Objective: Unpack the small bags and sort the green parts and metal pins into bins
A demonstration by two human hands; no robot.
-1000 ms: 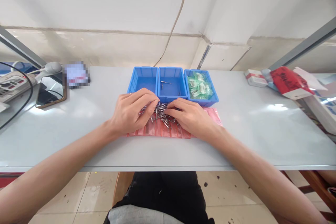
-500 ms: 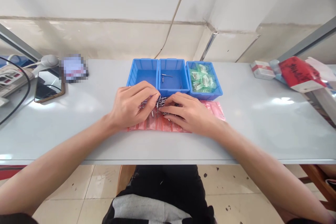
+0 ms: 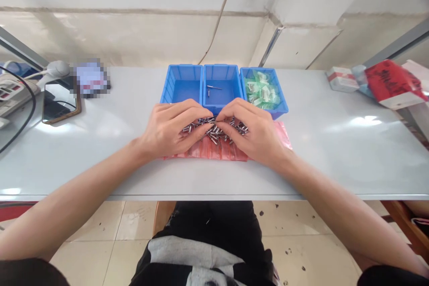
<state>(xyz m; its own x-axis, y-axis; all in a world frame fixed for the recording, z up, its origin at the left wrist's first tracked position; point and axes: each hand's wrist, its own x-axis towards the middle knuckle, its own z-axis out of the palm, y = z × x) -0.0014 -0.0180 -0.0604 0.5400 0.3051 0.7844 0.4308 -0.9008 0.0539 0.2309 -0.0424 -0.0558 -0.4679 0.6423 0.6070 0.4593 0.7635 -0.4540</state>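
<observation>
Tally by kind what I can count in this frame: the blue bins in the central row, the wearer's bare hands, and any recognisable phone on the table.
Blue bins: 3 (left bin, middle bin, right bin)
Bare hands: 2 (left hand, right hand)
Phone: 1
Total: 6

Person seen from above, wearing a black top. The short black left sleeve [image 3: 30, 271] and right sleeve [image 3: 390, 275] fill the near corners. A light grey band [image 3: 194, 251] crosses the top's front, with a pale patch [image 3: 208, 276] nearest the viewer. The trousers [image 3: 217, 223] are black. The left hand [image 3: 177, 127] and right hand [image 3: 252, 127] are bare.
</observation>
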